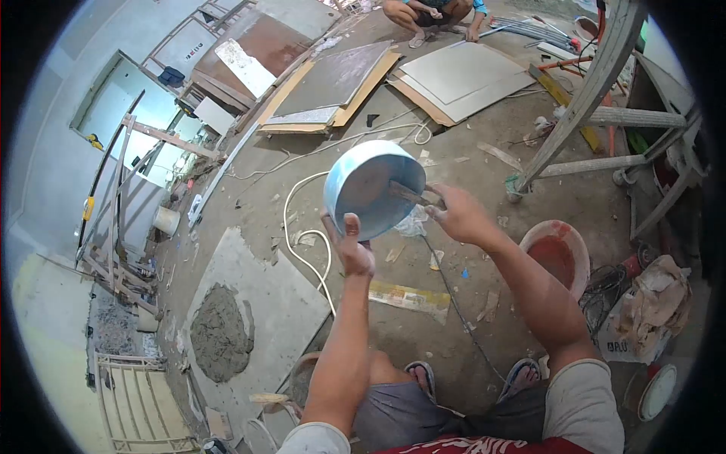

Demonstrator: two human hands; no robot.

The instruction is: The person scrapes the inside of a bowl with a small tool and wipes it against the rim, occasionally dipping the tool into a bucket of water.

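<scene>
My left hand [352, 246] grips the lower rim of a light blue round tub [372, 155], its thumb on the rim and the fingers behind the wall. The tub is tilted so that its inside faces me, with a brownish stain on the bottom. My right hand [457, 214] is closed on the handle of a scraper-like tool [411, 194], whose far end reaches inside the tub. What shape the tool's end has is hard to make out. Both hands are raised above the floor in front of my knees.
Grey mortar [221, 333] lies on a board [283, 303] at lower left. A bucket with reddish contents [560, 257] stands at right, below a wooden trestle [578, 113]. A white hose [289, 227] crosses the floor. Large tiles [465, 76] lie ahead, near a crouching person [439, 11].
</scene>
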